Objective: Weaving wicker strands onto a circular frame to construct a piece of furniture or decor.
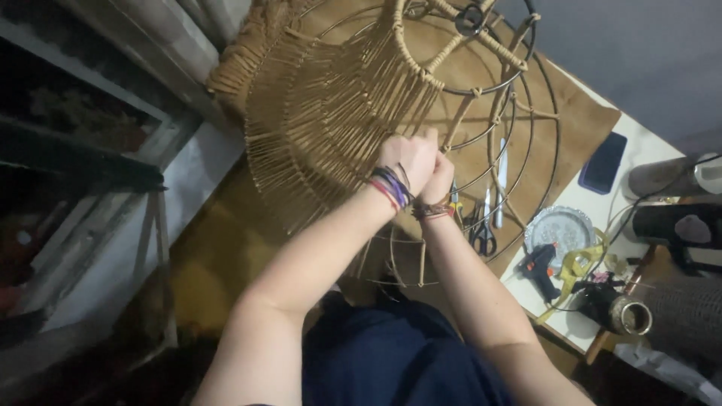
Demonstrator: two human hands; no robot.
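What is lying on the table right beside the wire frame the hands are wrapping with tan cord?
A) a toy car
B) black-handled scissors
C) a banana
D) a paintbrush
B: black-handled scissors lie on the table just right of the right hand, seen through the rings of the wire frame; the left hand works beside it.

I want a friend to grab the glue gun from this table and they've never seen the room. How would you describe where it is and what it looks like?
Start at the big wire frame half wrapped in tan cord, where both hands work. To its right, on the white table, lies a round silver plate. The glue gun lies just below that plate: black, pistol-shaped, with an orange trigger and tip, unlike the black-handled scissors further left.
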